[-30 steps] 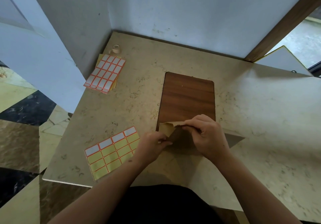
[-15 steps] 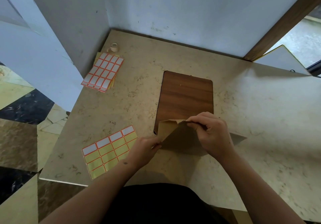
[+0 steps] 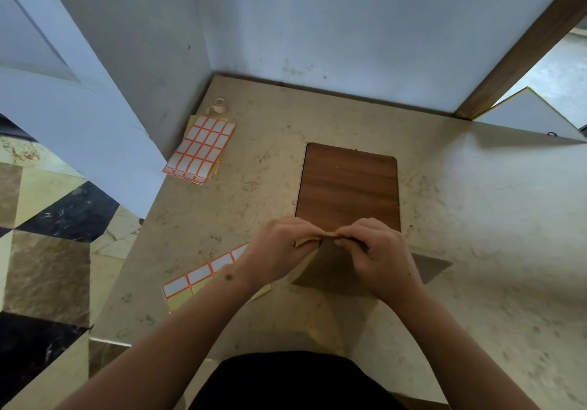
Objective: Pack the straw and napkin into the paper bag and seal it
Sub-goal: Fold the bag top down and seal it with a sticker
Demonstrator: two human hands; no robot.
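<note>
Brown paper bag (image 3: 330, 266), standing on a beige marble-patterned tabletop (image 3: 476, 234) at lower centre of the frame, is pinched at its folded top edge by both bare hands. The left hand (image 3: 279, 244) curls its fingers round the top's left end; the right hand (image 3: 378, 254) grips the top beside it, fingertips nearly meeting. Just behind the bag lies a dark rectangular wooden board (image 3: 349, 187). A sheet of red-bordered white labels (image 3: 201, 150) rests at upper left near a small roll of tape (image 3: 218, 105) (by the wall corner), and a partly used yellow label sheet (image 3: 197, 279) lies under the left wrist.
</note>
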